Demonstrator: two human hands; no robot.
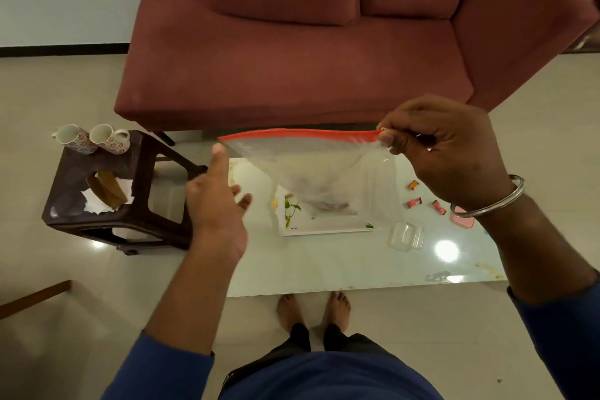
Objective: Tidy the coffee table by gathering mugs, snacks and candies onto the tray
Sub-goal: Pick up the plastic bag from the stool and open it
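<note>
A red sofa point(292, 58) fills the far side of the room, and in front of it lies the pale glass coffee table point(324, 266), glossy enough to throw back a ceiling light. To the left, off the table, stands a dark stool point(139, 204) that carries two patterned mugs point(92, 138) lying tipped on their sides, side by side, with a brown paper packet on a white napkin point(107, 193) nearer the camera.

On the table rests the white tray point(324, 224) with a leaf print, seen partly through a clear zip bag point(311, 169) held up above it. The bag has a red seal strip along its top edge. The right hand point(451, 153) pinches the right end of that strip between thumb and fingertips. The left hand point(217, 204) is spread, palm turned inward, with the forefinger raised to the strip's left corner; whether it touches the plastic is hard to tell.

The bag looks very light, limp and slippery, and something small and pale seems to sag at its bottom. The stiffer seal strip is probably the best place to hold it, one hand at each end, since the film below would likely slide and crumple.

Right of the tray sit a clear plastic box point(406, 236) and the edge of a pink lid point(462, 221). Three wrapped candies point(414, 203) lie loose near the right wrist, apart from one another. They look feather-light and are probably best nipped by the twisted wrapper ends.
</note>
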